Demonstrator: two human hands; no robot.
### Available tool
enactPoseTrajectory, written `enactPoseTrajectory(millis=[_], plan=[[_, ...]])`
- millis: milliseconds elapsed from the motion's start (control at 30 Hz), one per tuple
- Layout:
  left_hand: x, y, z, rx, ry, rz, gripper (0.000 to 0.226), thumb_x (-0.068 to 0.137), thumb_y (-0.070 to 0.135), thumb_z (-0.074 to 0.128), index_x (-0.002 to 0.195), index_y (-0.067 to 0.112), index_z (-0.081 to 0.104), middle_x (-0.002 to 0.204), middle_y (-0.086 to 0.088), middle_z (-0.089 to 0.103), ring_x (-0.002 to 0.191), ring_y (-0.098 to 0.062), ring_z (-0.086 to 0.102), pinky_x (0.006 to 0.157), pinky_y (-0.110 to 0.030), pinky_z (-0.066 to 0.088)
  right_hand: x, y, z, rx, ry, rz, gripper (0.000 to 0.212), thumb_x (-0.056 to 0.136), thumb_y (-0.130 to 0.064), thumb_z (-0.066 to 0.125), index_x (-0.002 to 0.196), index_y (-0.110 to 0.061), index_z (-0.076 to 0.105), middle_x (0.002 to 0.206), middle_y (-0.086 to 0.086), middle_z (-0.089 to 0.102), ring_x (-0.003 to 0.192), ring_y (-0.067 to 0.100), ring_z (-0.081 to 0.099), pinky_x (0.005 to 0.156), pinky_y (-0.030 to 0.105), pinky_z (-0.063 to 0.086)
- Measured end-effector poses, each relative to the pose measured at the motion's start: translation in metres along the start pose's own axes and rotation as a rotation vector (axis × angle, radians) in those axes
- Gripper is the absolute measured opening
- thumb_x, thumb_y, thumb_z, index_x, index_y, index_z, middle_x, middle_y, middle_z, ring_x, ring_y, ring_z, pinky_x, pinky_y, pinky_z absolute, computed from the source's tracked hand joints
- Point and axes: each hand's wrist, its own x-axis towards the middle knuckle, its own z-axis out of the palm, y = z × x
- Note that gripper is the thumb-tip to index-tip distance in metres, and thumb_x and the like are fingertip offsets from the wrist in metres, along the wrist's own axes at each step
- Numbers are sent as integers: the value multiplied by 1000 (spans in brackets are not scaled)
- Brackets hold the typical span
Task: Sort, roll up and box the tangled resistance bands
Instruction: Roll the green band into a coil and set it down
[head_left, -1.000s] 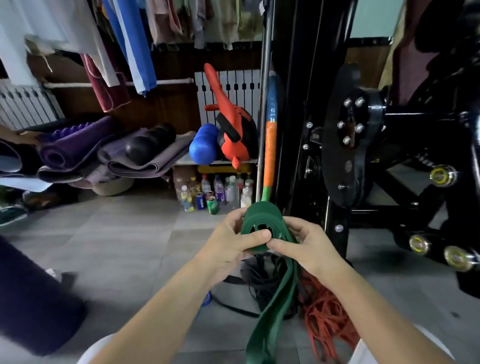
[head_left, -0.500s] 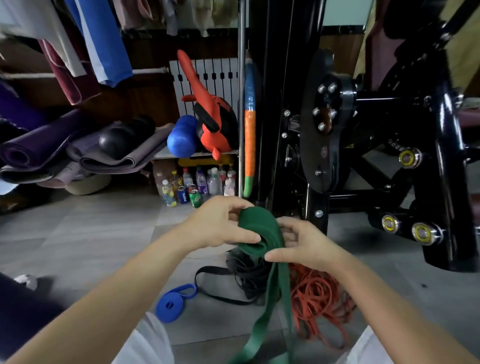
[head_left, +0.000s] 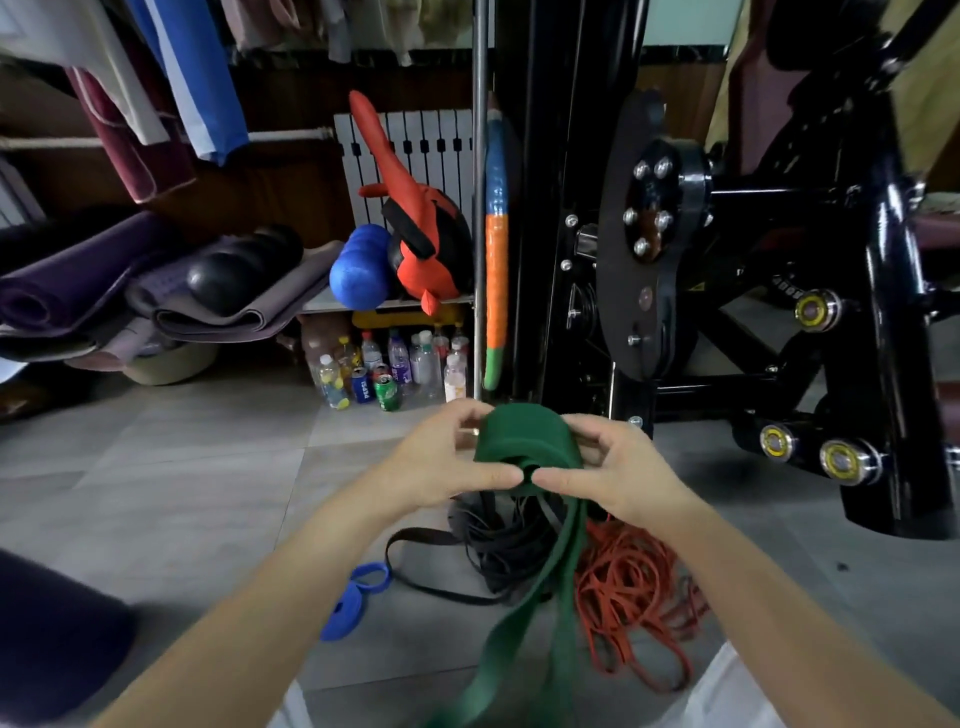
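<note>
Green resistance band (head_left: 524, 439): partly wound into a thick coil, held in the air between both hands, above the floor.

Left hand (head_left: 441, 467): fingers curled over the coil's far left side, thumb pressed on its near face.

Right hand (head_left: 623, 470): the same grip mirrored, with the thumb tip almost meeting the left thumb at the coil's centre hole.

The unwound length hangs from the coil as two strands, running down to the bottom edge of view.

On the grey tiled floor (head_left: 182, 467) beneath the coil is a tangle of black bands (head_left: 509, 551), with a tangle of orange bands (head_left: 634, 597) just to its right. A rolled blue band (head_left: 340, 616) lies apart to the left.

Behind, right: black machine frame (head_left: 883, 312). Behind, centre: bottles and cans (head_left: 384, 364) standing on the floor under a shelf.
</note>
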Motion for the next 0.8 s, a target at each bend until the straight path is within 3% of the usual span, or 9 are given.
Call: enactPoseTrajectory(millis=[100,200,233,300,400,467,567,700,800], plan=[[8,11,-3,601,-139,24,75,65,37,83,128,29,44,112,17,49,106,-6,49,86,-22,44,4,-6,4,-300,-78,21,40,65,-19,85,102,-24,70,94,-5,73,89,9,69,83,30,55],[8,20,-1,800,-185,98,45,65,37,81,97,35,50,81,20,50,78,-2,51,56,-12,32,7,-7,9,-437,-79,14,45,62,-32,85,103,-24,69,92,-7,71,86,7,67,82,32,56],[8,20,-3,773,-175,98,42,65,36,81,91,37,49,77,20,51,72,0,50,54,-11,32,6,-6,8,-395,-74,31,51,60,-34,86,106,-24,67,93,-7,70,86,6,67,81,30,56],[7,18,-11,629,-146,70,42,63,33,83,96,30,59,87,16,60,79,-1,56,68,-17,47,3,-4,6,-225,-87,69,66,54,-36,89,112,-23,60,100,-7,68,90,4,67,82,23,54],[0,17,-22,352,-118,34,45,62,20,86,101,22,65,101,4,68,93,-10,64,88,-26,52,-6,2,6,-143,-162,50,59,57,-37,82,110,-28,59,108,-9,68,103,1,63,96,21,48],[-6,16,-25,143,-98,44,43,62,10,86,98,22,66,101,0,70,93,-9,66,84,-20,52,-11,7,10,-100,-170,15,51,62,-32,79,110,-29,61,110,-11,68,109,2,61,100,21,44],[-11,12,-25,-186,-61,29,48,56,10,84,100,21,67,96,-2,74,94,-16,69,76,-23,55,-13,11,16,90,-114,-31,52,66,-22,76,116,-21,60,115,-5,68,112,10,61,99,24,45],[-12,1,-11,-527,-35,-22,46,55,8,79,99,18,68,95,-7,73,89,-21,70,70,-28,57,-7,9,26,291,-2,-96,41,69,-10,72,108,-18,63,102,-1,73,97,15,68,79,22,53],[-13,-4,-5,-595,-40,-49,43,61,8,76,101,17,66,95,-4,73,88,-18,70,69,-26,56,-2,6,24,261,29,-101,35,74,6,68,101,-15,66,94,0,74,89,15,70,75,21,54]])
